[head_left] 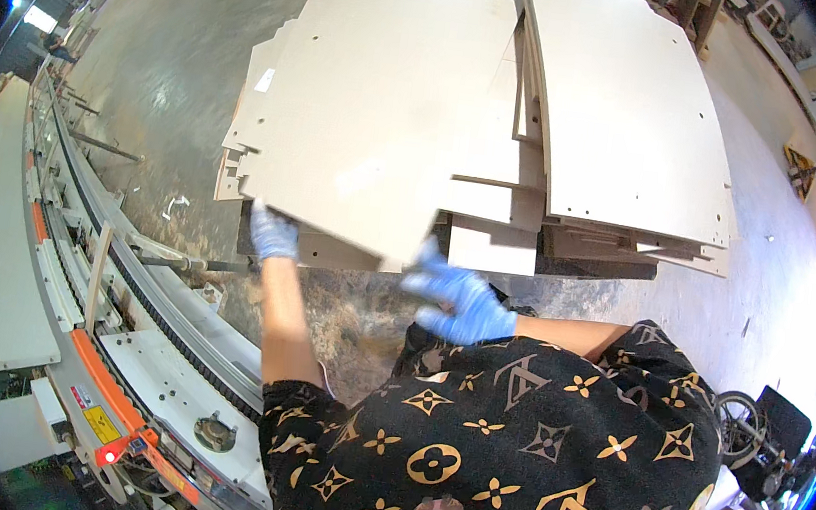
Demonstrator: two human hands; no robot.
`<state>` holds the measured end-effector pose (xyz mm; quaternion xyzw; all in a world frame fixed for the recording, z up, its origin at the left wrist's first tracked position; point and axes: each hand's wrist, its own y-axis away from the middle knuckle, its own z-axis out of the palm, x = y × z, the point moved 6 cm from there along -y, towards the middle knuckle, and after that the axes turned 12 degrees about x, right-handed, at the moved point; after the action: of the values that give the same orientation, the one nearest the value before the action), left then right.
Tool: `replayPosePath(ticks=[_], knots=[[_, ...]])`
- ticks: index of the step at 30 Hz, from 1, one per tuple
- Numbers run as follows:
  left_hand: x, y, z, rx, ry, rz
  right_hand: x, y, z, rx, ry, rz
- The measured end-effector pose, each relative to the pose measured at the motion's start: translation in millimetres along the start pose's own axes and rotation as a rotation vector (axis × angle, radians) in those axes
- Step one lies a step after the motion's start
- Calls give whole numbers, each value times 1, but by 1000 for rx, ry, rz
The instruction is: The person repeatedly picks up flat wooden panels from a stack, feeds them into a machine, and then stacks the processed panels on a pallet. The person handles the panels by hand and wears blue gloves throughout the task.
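A large off-white board [363,119] with small drilled holes lies at a slant on a stack of similar panels. My left hand [274,236], in a blue glove, grips its near left corner, with part of the fingers hidden by the board's edge. At the near right corner is my right hand [463,302], also blue-gloved and smeared by motion. Its fingers look spread, one reaching up beside the board's edge; whether it touches cannot be made out. Right of the board stands a second pile, topped by another off-white panel [636,110].
A long machine with a rail [160,312] and an orange strip [103,371] runs along my left. Beyond the stacks stretches a concrete floor [184,58]. A wheel [738,429] and dark equipment are at the right. A distant person [57,46] shows at far left.
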<state>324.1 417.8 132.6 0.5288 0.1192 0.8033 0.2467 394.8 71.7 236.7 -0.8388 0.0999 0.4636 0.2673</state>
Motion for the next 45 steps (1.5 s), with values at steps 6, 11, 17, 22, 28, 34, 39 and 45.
replayPosePath(ticks=[6, 11, 17, 22, 28, 34, 39, 45], knots=[[9, 72, -60, -285, -133, -14, -15, -71, 3, -53, -280, -314], [-11, 127, -68, -56, -488, 175, 12, -142, -35, 236, -39, -43], [50, 133, -164, 170, -549, -17, 15, -168, -58, 206, 358, -26], [111, 88, -280, 154, 113, 37, 49, -230, -33, 185, 571, 86], [88, 82, -216, -258, 321, 343, 96, -319, -5, -31, 902, 107], [-38, 111, -87, -42, 441, 6, 116, -357, 1, -47, 928, 36], [-3, 124, -137, 215, 468, 180, 140, -348, 35, -218, 651, 200], [27, 187, -193, 134, 390, 216, 133, -295, 87, -470, 101, 389]])
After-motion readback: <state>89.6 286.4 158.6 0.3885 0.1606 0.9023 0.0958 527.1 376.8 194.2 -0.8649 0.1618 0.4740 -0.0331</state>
